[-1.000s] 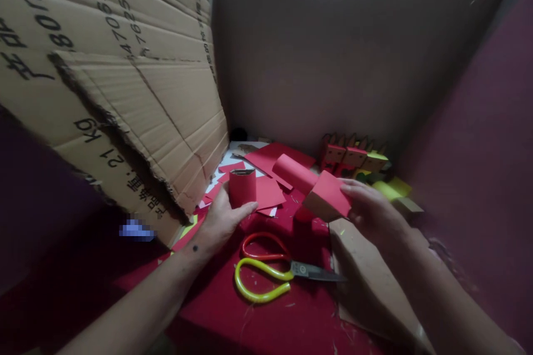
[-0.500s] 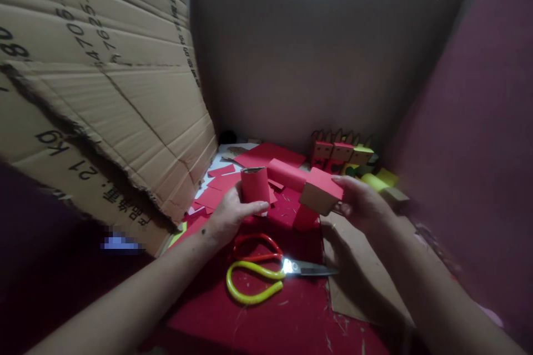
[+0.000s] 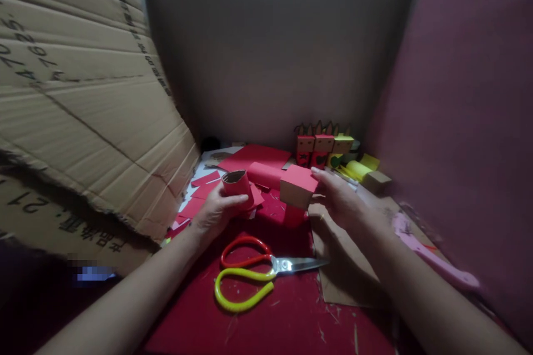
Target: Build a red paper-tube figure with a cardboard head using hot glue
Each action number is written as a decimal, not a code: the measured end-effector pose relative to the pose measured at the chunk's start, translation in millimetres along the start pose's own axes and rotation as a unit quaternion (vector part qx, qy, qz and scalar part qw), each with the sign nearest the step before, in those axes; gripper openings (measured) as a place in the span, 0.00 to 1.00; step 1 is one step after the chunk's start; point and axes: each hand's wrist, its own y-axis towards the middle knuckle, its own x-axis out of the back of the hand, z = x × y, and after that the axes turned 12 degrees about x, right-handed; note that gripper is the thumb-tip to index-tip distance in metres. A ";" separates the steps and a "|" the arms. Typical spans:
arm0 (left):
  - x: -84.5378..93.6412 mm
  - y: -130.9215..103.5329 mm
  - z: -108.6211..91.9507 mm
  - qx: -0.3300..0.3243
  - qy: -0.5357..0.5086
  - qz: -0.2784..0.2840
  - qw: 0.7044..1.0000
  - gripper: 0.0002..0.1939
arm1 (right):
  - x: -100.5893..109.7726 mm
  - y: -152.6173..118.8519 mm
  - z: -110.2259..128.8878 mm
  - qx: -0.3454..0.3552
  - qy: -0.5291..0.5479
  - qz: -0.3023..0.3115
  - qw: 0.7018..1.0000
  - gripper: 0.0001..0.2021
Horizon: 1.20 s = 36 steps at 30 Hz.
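My left hand [image 3: 220, 208] is wrapped round a short red tube [image 3: 236, 185], whose open brown cardboard end tilts upward. Its thumb lies across the front of the tube. My right hand [image 3: 333, 194] grips the right side of a red-topped cardboard box [image 3: 297, 181], thumb on the top edge and fingers partly hidden behind it. Behind the box's left side lies another red roll [image 3: 265, 174], and a red piece shows below the box. Scissors [image 3: 272, 267] with one red and one yellow handle lie in front of both hands, blades pointing right.
Red paper pieces [image 3: 204, 191] lie at the left on the red surface [image 3: 250, 333]. Small red and yellow box figures [image 3: 320, 146] stand at the back. A brown cardboard sheet [image 3: 350, 277], a pink tool [image 3: 437, 260] and a large cardboard panel [image 3: 95, 110] flank the work.
The view has shifted, bringing the pink tool into sight at the right. The red tube in my left hand now leans, showing more of its open end. Both hands keep their holds.
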 end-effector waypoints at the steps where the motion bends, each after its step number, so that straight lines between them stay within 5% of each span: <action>1: -0.2 2.5 -1.1 0.010 0.001 0.011 1.000 0.18 | 0.2 0.4 -1.9 0.000 -0.001 0.000 1.000 0.14; 6: -1.9 12.3 0.4 0.047 0.025 0.056 0.997 0.17 | 3.5 0.7 -9.5 -0.001 0.026 0.035 0.999 0.17; 11: -6.4 12.3 4.6 0.042 0.035 0.027 0.998 0.20 | 11.6 -7.1 -11.9 0.037 0.007 0.066 0.997 0.21; 16: -7.7 10.2 8.5 0.027 0.047 -0.003 0.998 0.22 | 9.4 -13.2 -25.9 0.100 -0.049 0.081 0.990 0.38; 25: -15.3 -0.6 7.9 -0.041 0.162 -0.058 0.984 0.33 | -7.4 -8.0 -33.0 0.131 -0.128 0.005 0.983 0.28; 28: -18.3 -3.6 10.4 -0.050 0.212 -0.090 0.972 0.30 | -2.2 -6.0 -34.2 0.143 -0.159 -0.036 0.976 0.29; 36: -29.2 11.0 26.7 -0.032 0.211 -0.043 0.976 0.30 | 4.0 -11.3 -40.4 0.151 -0.144 -0.040 0.977 0.31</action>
